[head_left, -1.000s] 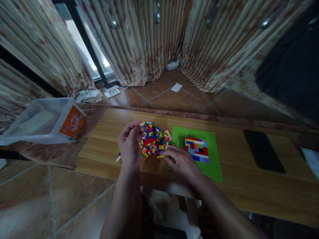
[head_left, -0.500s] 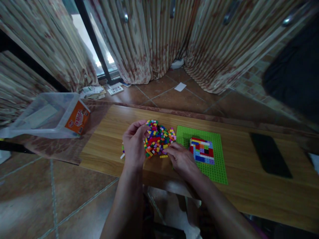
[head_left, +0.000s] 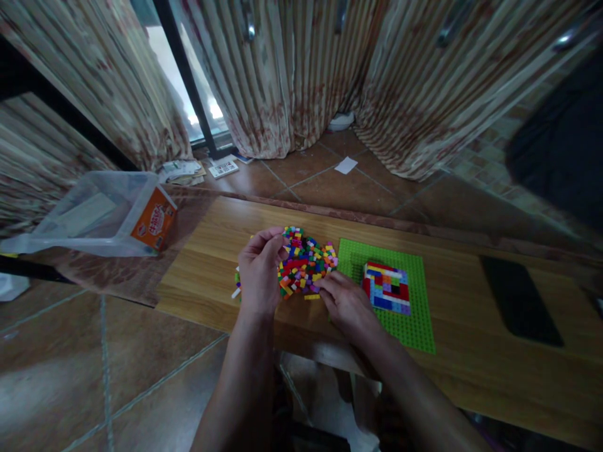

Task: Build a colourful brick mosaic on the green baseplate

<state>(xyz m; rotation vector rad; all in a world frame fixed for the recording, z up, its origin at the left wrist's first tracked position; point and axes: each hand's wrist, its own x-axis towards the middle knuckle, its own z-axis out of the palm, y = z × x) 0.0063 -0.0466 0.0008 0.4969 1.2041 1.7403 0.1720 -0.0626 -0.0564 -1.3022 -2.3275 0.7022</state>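
Note:
A pile of small coloured toy bricks (head_left: 304, 260) lies on the wooden table. My left hand (head_left: 259, 273) is raised at the pile's left side, thumb and forefinger pinched together. Whatever sits in that pinch is too small to make out. At the pile's right edge, my right hand (head_left: 347, 304) reaches in with fingers closed together, their tips beside loose bricks; what they grip is hidden. To its right, a green baseplate (head_left: 419, 326) carries a low block of built-up bricks (head_left: 386, 289) in red, blue, white and yellow, with a dark gap near its middle.
A clear plastic bin (head_left: 94, 242) with an orange label stands left of the wooden table (head_left: 198, 251). Toward the right end lies a dark flat slab (head_left: 521, 301). Papers (head_left: 183, 172) rest on the tiled floor beneath curtains (head_left: 264, 81).
The whole view has shifted slightly, so everything appears a little further right. Both hands keep nearly the same pose beside the brick pile.

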